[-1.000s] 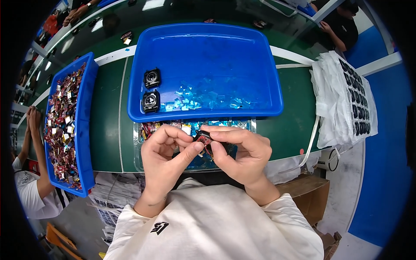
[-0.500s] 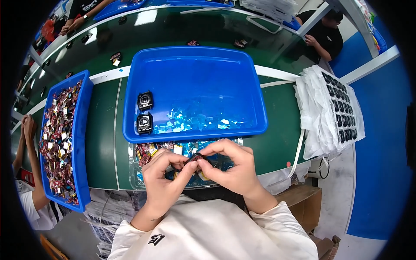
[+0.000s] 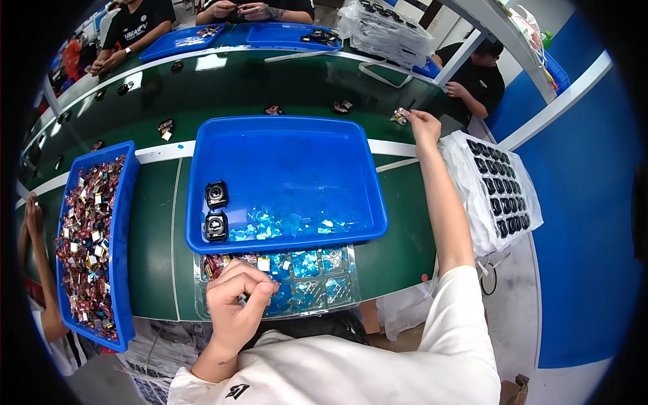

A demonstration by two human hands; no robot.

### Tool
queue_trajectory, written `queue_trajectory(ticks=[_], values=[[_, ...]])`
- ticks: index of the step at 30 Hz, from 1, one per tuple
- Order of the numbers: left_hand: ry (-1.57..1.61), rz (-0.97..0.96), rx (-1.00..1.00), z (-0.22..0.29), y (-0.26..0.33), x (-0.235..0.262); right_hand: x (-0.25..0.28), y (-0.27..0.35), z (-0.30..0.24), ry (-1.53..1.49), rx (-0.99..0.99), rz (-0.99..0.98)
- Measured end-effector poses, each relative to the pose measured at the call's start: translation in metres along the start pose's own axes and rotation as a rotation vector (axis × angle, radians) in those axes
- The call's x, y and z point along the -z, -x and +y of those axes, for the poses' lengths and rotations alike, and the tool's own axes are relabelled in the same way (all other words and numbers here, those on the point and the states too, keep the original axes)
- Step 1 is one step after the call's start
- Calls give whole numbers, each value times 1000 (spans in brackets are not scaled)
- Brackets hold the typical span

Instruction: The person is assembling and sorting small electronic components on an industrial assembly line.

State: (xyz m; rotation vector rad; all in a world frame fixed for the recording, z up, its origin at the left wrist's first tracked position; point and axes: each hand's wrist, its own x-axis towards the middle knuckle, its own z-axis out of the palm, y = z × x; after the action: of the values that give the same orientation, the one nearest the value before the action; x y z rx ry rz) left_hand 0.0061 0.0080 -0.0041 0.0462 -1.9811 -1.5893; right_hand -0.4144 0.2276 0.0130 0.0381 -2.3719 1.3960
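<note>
My right hand (image 3: 425,128) reaches far out over the green conveyor belt (image 3: 236,91). Its fingertips pinch a small electronic assembly (image 3: 399,117) with dark, reddish and pale yellow parts, low over the belt. Closer to me, my left hand (image 3: 236,300) is closed, thumb against the fingers; a small reddish bit shows at the tips, too little to name. It hovers over a clear compartment tray (image 3: 347,297) holding red-brown parts and blue film pieces. Behind that tray stands a blue bin (image 3: 283,152) with two black watch cases (image 3: 216,194) and scattered blue film scraps (image 3: 270,223).
A long blue bin (image 3: 123,236) full of small circuit-board parts stands at left. At right is a stack of white-wrapped trays (image 3: 499,185) with black pieces. Several watch assemblies (image 3: 166,128) lie along the belt. Co-workers' hands (image 3: 253,11) show across it; a metal post (image 3: 560,104) rises at right.
My hands were together over the clear tray, handling a dark piece. The right has swung far forward and right to the belt with an assembly; the left stays near. The view has shifted.
</note>
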Motion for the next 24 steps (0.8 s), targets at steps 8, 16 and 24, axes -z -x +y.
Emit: queue_trajectory(ticks=[8, 16, 24], values=[[12, 140, 148, -2, 16, 12, -26, -80, 88, 343, -299, 208], [-74, 197, 144, -4, 12, 33, -51, -37, 26, 581, -218, 363], [157, 204, 273, 5, 1, 19, -125, -3, -28, 158, 762, -801]])
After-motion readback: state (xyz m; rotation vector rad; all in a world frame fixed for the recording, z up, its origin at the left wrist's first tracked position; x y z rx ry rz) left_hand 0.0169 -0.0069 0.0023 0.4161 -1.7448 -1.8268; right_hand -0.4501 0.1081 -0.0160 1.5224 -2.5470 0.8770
